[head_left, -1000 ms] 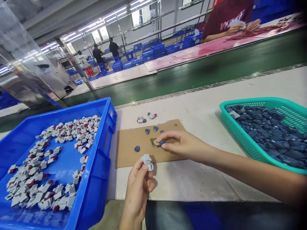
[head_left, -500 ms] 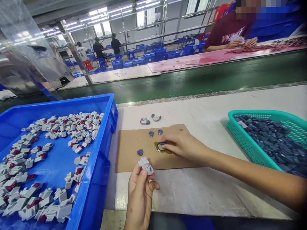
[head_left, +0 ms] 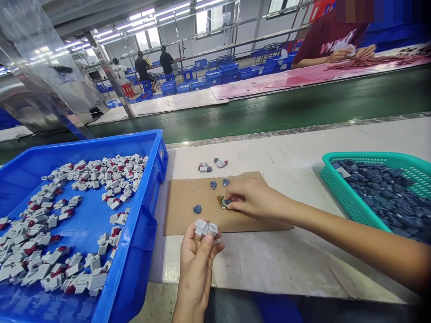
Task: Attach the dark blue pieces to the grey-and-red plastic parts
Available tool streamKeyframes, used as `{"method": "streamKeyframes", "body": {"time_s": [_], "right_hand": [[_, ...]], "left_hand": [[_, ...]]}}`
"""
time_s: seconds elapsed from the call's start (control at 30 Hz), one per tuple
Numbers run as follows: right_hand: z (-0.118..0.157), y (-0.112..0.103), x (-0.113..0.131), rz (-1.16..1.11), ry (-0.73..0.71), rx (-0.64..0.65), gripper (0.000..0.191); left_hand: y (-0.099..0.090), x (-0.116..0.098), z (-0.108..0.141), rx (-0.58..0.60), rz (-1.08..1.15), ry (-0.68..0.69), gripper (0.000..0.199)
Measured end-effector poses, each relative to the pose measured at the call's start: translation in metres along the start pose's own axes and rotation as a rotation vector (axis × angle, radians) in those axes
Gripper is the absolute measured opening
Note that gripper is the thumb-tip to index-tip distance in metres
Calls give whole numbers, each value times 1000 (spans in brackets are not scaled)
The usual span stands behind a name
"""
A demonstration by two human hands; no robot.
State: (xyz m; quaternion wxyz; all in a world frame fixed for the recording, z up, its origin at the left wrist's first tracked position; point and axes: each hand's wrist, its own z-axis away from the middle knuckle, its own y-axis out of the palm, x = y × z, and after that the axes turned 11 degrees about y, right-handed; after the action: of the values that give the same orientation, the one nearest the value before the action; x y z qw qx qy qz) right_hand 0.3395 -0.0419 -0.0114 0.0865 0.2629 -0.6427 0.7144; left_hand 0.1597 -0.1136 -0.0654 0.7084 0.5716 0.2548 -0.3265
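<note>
My left hand [head_left: 198,255] is closed on a white plastic part [head_left: 206,227], held up just in front of the cardboard sheet's near edge. Over the sheet, my right hand [head_left: 247,197] pinches a small dark blue piece [head_left: 227,202] at a wet, shiny spot on the cardboard [head_left: 182,202]; the fingers partly hide it. Another dark blue piece [head_left: 197,209] lies to the left, and two more [head_left: 213,185] rest near the far edge. Beyond the sheet are two white parts with red and dark blue bits on them [head_left: 204,168].
At left stands a blue bin [head_left: 134,251] holding many white and red parts. A green basket [head_left: 350,202] of dark blue pieces sits at right. Behind the table runs a green conveyor belt [head_left: 256,112]. Across it, a person in a maroon shirt [head_left: 330,40] handles parts.
My left hand has turned the white part slightly, with the thumb now higher against it. My right hand keeps its pinch at the wet spot. The view has shifted a little.
</note>
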Motion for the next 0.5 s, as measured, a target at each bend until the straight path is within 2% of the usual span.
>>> {"method": "streamKeyframes", "body": {"time_s": [0.17, 0.23, 0.37, 0.5], "right_hand": [[17, 0, 10, -414, 95, 15, 25], [26, 1, 15, -518, 80, 49, 30], [37, 3, 23, -574, -54, 89, 29], [37, 4, 26, -534, -127, 80, 28]], "left_hand": [[4, -3, 3, 51, -39, 6, 25], [5, -4, 4, 82, -58, 5, 24], [4, -4, 3, 139, -69, 0, 23], [4, -1, 3, 114, -61, 28, 26]]}}
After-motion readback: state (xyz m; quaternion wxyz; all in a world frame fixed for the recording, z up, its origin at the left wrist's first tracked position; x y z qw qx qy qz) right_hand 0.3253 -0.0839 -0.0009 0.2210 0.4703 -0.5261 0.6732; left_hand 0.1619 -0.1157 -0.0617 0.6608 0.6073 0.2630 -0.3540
